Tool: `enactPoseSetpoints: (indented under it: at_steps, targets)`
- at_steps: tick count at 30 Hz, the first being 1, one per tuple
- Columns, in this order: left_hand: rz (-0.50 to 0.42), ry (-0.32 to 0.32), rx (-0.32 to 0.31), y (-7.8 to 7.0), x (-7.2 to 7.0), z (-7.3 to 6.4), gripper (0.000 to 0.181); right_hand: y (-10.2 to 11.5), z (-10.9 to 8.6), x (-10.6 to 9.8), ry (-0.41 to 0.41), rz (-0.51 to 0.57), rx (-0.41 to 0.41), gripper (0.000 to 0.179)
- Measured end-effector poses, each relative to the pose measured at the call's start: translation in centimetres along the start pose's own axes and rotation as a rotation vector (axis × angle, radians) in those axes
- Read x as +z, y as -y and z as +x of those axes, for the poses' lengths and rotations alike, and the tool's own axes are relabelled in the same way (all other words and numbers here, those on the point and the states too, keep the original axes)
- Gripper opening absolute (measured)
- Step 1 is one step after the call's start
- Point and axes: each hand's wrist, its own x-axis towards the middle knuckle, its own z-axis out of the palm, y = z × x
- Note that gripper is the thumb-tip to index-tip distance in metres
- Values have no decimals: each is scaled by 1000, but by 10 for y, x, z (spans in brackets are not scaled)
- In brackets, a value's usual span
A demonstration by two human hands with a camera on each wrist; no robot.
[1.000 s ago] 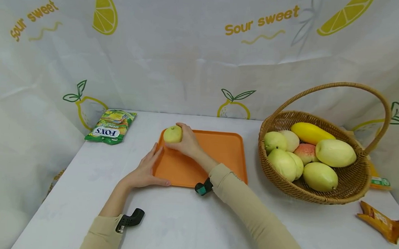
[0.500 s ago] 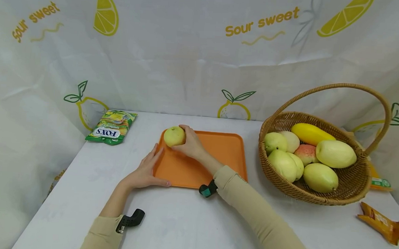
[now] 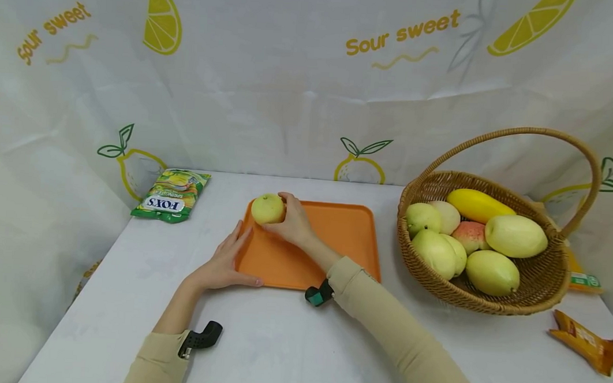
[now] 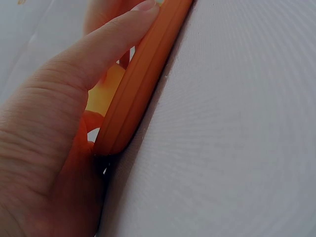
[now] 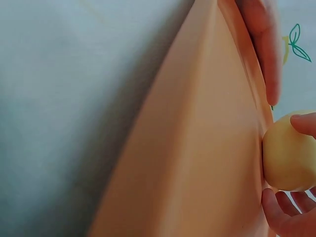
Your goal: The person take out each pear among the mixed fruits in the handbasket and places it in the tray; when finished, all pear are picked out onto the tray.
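Observation:
A pale yellow-green apple sits at the far left corner of the orange tray. My right hand holds it from the right, and in the right wrist view the thumb and fingers lie around opposite sides of the apple. At the tray's near left corner rests my left hand, fingers spread along the left edge and thumb along the front edge. Seen from the left wrist, the thumb of the left hand lies against the outer wall of the tray.
To the right stands a wicker basket with a tall handle, containing several pale green fruits, a peach and a long yellow fruit. A green FOX'S bag lies at the back left. Near the right edge is an orange-brown wrapped snack.
My right hand and the apple have shifted slightly right and nearer, and the fingers have drawn round to the apple's right side. Since half a second ago both hands look still.

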Motion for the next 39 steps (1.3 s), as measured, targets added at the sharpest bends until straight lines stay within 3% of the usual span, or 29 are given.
enactPoseSetpoints:
  at_steps: [9, 21, 27, 39]
  targets:
    - [1, 7, -4, 1, 0, 0, 121, -3, -11, -5, -9, 72, -2, 77]
    - [6, 3, 10, 0, 0, 0, 121, -13, -36, -22, 8, 207, 93, 64]
    - [3, -3, 15, 1, 1, 0, 119, -18, -51, -35, 4, 289, 84, 55]
    - [0, -4, 29, -1, 0, -1, 119, -15, -85, -64, 90, 335, 81, 36]
